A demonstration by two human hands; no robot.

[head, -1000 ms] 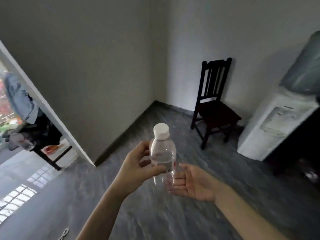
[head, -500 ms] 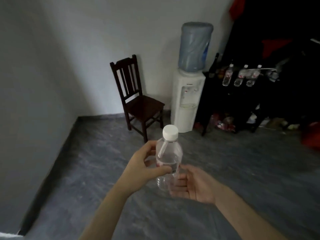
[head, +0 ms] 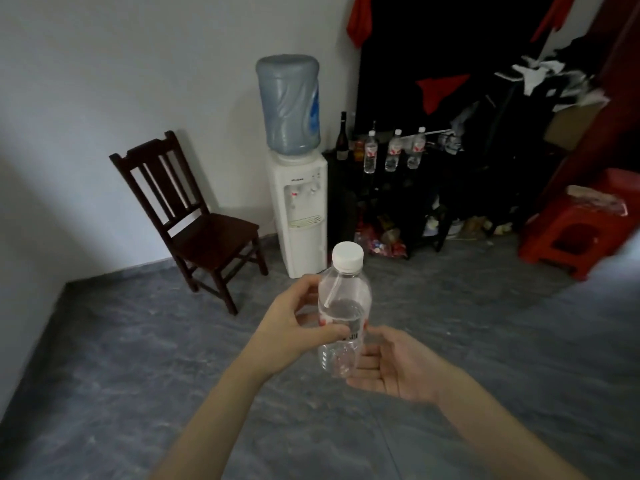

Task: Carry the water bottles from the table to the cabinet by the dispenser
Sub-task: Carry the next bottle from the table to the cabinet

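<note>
Water bottle (head: 343,317), clear, white-capped, part-full, upright in left hand's (head: 294,327) pinch; right hand (head: 391,365) open, cupped beneath.

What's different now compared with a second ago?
The view has swung right: the doorway is gone, and the chair and dispenser have slid left, bringing the dark cabinet with three bottles into sight. Unchanged: the left hand grips the bottle upright, cap on, and the right hand is cupped open beneath it.
</note>
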